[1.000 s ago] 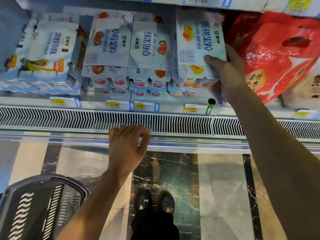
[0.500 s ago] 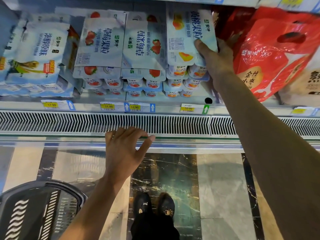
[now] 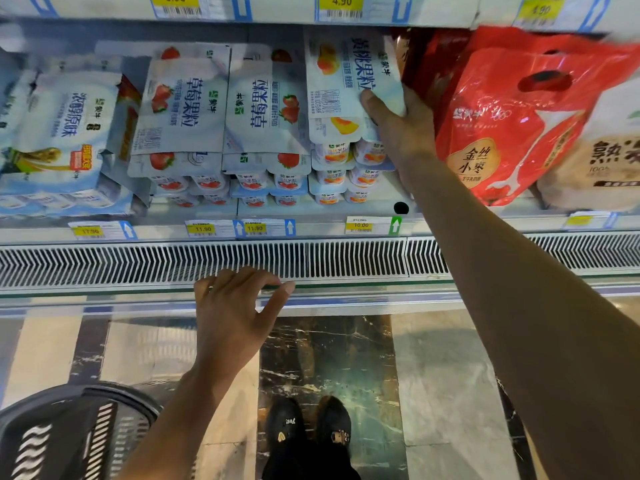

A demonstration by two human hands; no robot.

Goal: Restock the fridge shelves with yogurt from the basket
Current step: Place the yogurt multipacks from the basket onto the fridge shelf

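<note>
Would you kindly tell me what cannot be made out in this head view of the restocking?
Head view only:
- Basket: cut off by the bottom-left corner; whether yogurt remains inside is not visible.
- Right hand: its fingers are hidden behind the peach yogurt pack; only the thumb shows.
- Upper-right price tag: blurred, unreadable.
- Cream bag: cut by the right edge, print blurred.

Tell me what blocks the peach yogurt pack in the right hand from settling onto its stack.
Nothing visible does. The peach yogurt pack, gripped by the right hand at its right edge, already lies atop the peach stack. The red bag crowds the hand's right side; the strawberry pack sits close on the left.
</note>
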